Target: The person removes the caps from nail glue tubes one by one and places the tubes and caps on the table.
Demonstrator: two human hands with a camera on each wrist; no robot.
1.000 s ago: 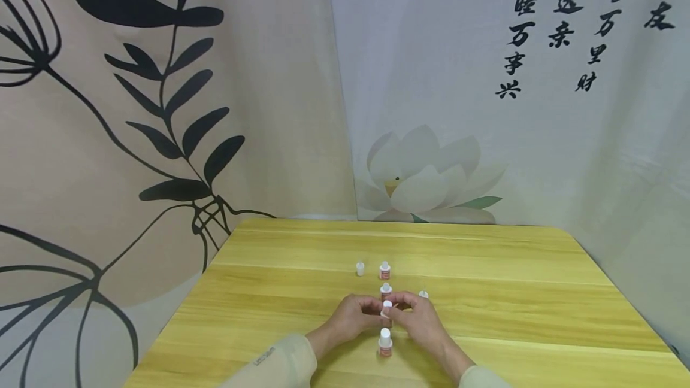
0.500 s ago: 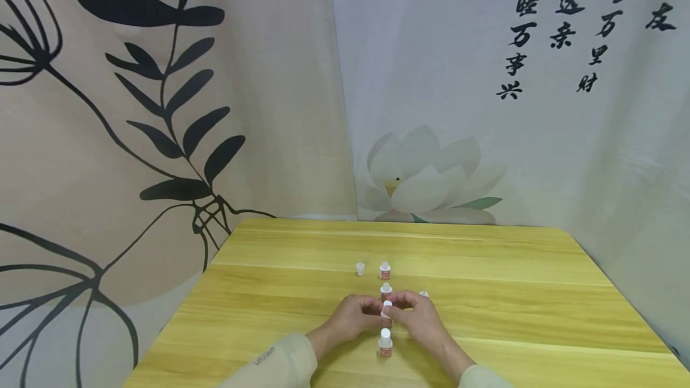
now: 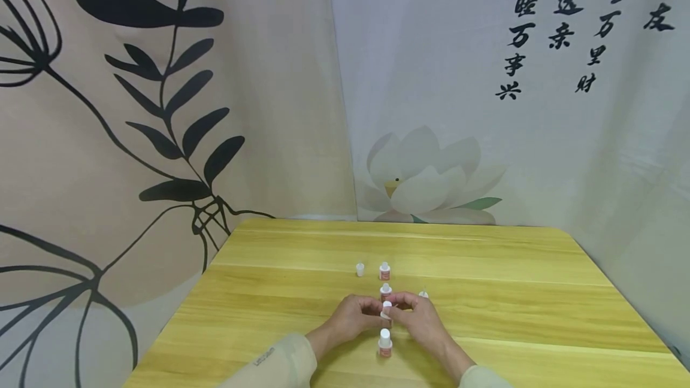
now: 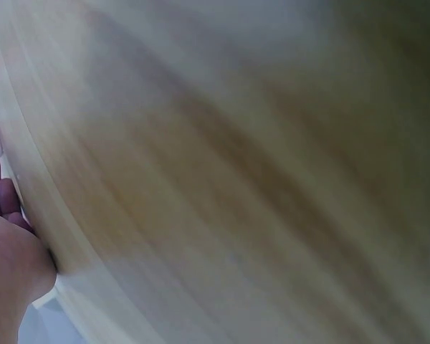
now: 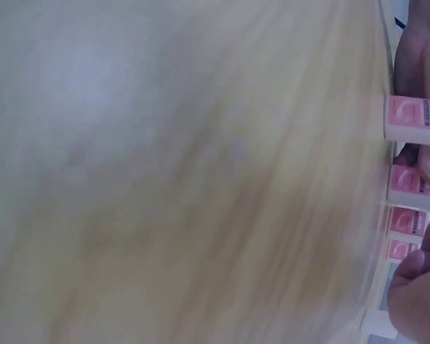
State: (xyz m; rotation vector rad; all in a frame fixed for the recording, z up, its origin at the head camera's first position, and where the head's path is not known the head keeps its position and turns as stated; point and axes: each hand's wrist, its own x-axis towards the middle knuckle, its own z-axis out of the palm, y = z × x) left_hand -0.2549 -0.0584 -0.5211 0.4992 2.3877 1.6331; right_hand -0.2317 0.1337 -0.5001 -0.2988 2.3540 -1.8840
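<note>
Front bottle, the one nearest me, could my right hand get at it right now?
Likely yes: the front bottle stands upright near the right hand, nothing visible between them, though the hand would first have to leave the next bottle.

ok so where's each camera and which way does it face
Head: on the head, facing forward and down at table, bottles and backdrop; left hand, right hand and sleeves show.
Left wrist: on that wrist, facing the table, blurred; part of the left hand shows.
Right wrist: on that wrist, facing the table, bottles along the right edge; parts of both hands show.
Head and right wrist share four bottles and both hands.
</note>
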